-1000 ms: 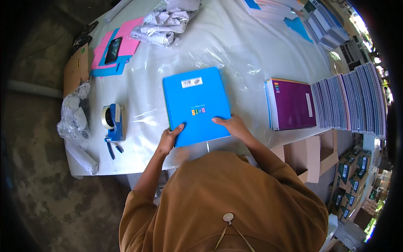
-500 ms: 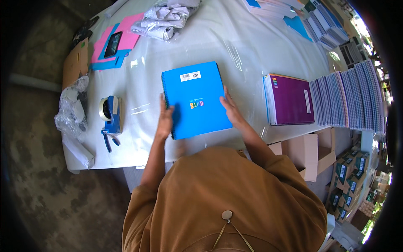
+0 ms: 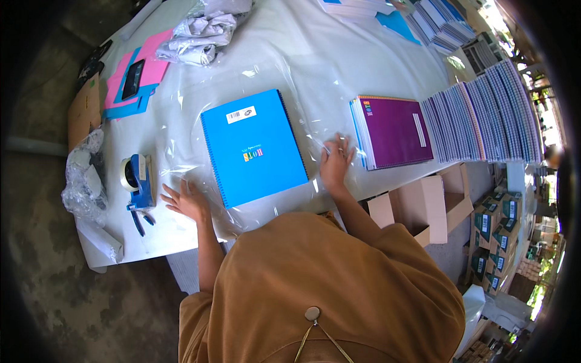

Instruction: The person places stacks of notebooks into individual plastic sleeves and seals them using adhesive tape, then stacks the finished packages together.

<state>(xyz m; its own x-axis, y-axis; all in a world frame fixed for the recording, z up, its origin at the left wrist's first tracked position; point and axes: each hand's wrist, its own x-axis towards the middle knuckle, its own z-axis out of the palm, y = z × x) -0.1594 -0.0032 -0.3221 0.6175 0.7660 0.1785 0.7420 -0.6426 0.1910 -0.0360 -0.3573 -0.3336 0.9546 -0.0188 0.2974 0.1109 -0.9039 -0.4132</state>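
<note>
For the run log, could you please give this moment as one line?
left hand: flat on clear film | right hand: flat on film | blue notebook: between hands | tape dispenser: left

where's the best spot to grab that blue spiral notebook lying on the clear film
Probably the blue spiral notebook is best taken by its two long edges, one hand from each side. It lies flat on the clear film, spiral on the left, and the left hand and right hand already rest open on either side of it.

Both hands (image 3: 184,201) (image 3: 336,162) flat beside blue notebook (image 3: 253,147).
</note>
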